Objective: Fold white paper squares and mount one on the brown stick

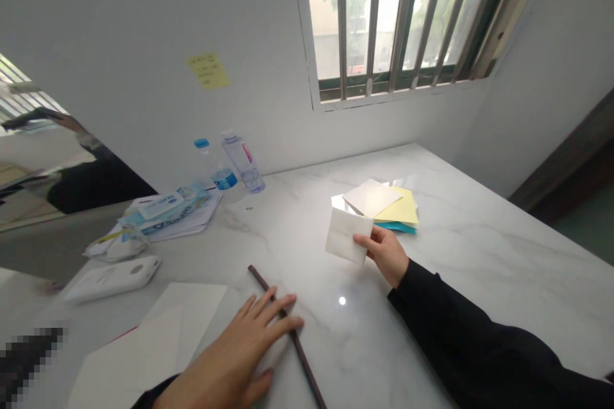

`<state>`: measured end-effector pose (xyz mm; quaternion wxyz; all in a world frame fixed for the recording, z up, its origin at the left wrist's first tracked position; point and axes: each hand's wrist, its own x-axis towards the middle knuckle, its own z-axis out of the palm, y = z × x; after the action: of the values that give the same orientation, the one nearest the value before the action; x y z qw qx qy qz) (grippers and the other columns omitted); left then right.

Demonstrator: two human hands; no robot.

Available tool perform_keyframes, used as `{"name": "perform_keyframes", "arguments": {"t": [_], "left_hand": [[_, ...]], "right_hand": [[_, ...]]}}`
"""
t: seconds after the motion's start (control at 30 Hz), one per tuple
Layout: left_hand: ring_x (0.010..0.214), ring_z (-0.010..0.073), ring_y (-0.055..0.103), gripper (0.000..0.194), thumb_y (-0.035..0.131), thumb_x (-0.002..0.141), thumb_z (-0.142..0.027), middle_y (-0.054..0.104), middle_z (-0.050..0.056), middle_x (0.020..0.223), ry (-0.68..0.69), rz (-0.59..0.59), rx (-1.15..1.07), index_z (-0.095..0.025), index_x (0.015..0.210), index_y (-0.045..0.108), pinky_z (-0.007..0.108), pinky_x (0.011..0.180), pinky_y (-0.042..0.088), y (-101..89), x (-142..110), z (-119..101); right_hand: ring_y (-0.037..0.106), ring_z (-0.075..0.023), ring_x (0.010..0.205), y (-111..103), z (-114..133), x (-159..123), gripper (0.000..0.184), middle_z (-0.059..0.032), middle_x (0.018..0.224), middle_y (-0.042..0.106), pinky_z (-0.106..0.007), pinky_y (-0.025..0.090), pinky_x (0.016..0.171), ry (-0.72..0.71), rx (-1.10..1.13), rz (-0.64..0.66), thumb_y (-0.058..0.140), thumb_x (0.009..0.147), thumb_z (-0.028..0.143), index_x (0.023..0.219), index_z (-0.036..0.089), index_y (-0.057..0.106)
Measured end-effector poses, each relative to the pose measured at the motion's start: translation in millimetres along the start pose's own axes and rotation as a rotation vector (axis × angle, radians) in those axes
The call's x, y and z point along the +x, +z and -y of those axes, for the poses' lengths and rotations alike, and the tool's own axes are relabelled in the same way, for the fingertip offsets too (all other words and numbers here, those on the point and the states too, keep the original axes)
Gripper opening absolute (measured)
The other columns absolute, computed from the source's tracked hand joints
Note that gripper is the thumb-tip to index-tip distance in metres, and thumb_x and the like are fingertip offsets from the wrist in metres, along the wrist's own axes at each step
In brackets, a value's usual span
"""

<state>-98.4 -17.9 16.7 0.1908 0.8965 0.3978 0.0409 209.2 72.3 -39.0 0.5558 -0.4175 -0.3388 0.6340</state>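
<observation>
My right hand [384, 254] pinches a small folded piece of white paper [348, 236] between thumb and fingers, above the white marble table [432, 326]. Just beyond it lies a loose stack of paper [381, 204] in white, yellow and blue. My left hand [235, 351] lies flat with its fingers spread, over a thin dark brown stick [292, 332] that runs diagonally across the table. Part of the stick is hidden under the fingers. Large white sheets [158, 339] lie to the left of this hand.
Two plastic water bottles [230, 163] stand at the far edge, with a pile of papers and packets [167, 217] beside them. A white plastic case [112, 278] lies nearby. A mirror [52, 166] stands at the left; a barred window [398, 22] is above.
</observation>
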Motion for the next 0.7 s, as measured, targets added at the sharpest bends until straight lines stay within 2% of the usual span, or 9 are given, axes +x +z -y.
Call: {"name": "perform_keyframes", "arguments": {"t": [0.07,0.17,0.23,0.27,0.33,0.4,0.43,0.53,0.7], "left_hand": [[0.143,0.0390,0.044,0.056,0.064,0.080,-0.008,0.055,0.005,0.151,-0.032,-0.023,0.072,-0.038,0.127,0.066,0.068,0.113,0.036,14.4,-3,8],[0.127,0.0312,0.061,0.022,0.063,0.090,-0.014,0.073,0.000,0.123,0.007,-0.075,0.061,-0.033,0.099,0.072,0.063,0.115,0.035,24.2,10,8],[0.109,0.0258,0.069,0.015,0.063,0.092,-0.017,0.075,-0.001,0.103,0.021,-0.141,-0.046,-0.030,0.095,0.070,0.051,0.107,0.048,16.7,21,-3],[0.098,0.0230,0.070,0.010,0.062,0.094,-0.020,0.074,0.000,0.097,-0.011,-0.211,-0.134,-0.028,0.097,0.068,0.042,0.095,0.055,9.3,26,-11],[0.079,0.0178,0.069,0.009,0.059,0.098,-0.028,0.070,0.001,0.090,-0.113,-0.405,-0.374,-0.026,0.106,0.063,0.030,0.072,0.058,-8.1,35,-31],[0.057,0.0124,0.061,0.021,0.052,0.102,-0.036,0.065,0.000,0.085,-0.209,-0.599,-0.700,-0.025,0.120,0.056,0.023,0.049,0.051,-20.8,47,-50],[0.052,0.0112,0.059,0.030,0.053,0.101,-0.039,0.065,0.000,0.087,-0.252,-0.628,-0.840,-0.026,0.128,0.050,0.022,0.043,0.048,-22.8,55,-57],[0.048,0.0106,0.060,0.051,0.063,0.093,-0.043,0.065,0.003,0.097,-0.306,-0.570,-1.138,-0.024,0.136,0.044,0.020,0.035,0.042,-6.3,81,-68],[0.037,0.0021,0.039,0.042,0.064,0.090,-0.051,0.055,-0.005,0.079,-0.412,-0.450,-1.480,-0.022,0.118,0.054,0.014,0.030,0.022,48.8,105,-67]], "right_hand": [[0.071,-0.0231,0.090,1,2,0,0.043,-0.0074,0.101,0.079,-0.036,0.055,0.084,0.063,0.054,-0.001,0.091,0.058,0.040,0.093,0.019,0.077],[0.070,-0.0199,0.084,0,3,1,0.040,-0.0073,0.098,0.078,-0.032,0.055,0.077,0.128,0.087,-0.007,0.089,0.058,0.035,0.093,0.019,0.077],[0.069,-0.0189,0.081,-2,3,3,0.039,-0.0073,0.097,0.078,-0.030,0.055,0.074,0.138,0.086,-0.024,0.088,0.058,0.032,0.093,0.019,0.077],[0.069,-0.0186,0.081,-3,4,4,0.038,-0.0071,0.097,0.078,-0.030,0.054,0.073,0.131,0.083,-0.035,0.088,0.058,0.032,0.092,0.019,0.077],[0.069,-0.0187,0.081,-5,5,6,0.037,-0.0065,0.097,0.078,-0.029,0.055,0.073,0.105,0.080,-0.055,0.087,0.058,0.031,0.091,0.019,0.076],[0.070,-0.0196,0.083,-5,7,6,0.038,-0.0064,0.098,0.078,-0.030,0.055,0.075,0.080,0.079,-0.068,0.088,0.057,0.032,0.091,0.019,0.076],[0.070,-0.0204,0.085,-5,8,6,0.039,-0.0067,0.099,0.078,-0.031,0.055,0.076,0.065,0.078,-0.070,0.088,0.057,0.032,0.092,0.019,0.076],[0.072,-0.0237,0.089,-2,9,3,0.045,-0.0077,0.100,0.078,-0.034,0.056,0.079,0.007,0.055,-0.057,0.090,0.057,0.036,0.095,0.018,0.075],[0.074,-0.0282,0.091,2,6,-4,0.049,-0.0084,0.099,0.079,-0.042,0.059,0.083,-0.060,-0.013,-0.008,0.090,0.060,0.044,0.099,0.018,0.074]]}}
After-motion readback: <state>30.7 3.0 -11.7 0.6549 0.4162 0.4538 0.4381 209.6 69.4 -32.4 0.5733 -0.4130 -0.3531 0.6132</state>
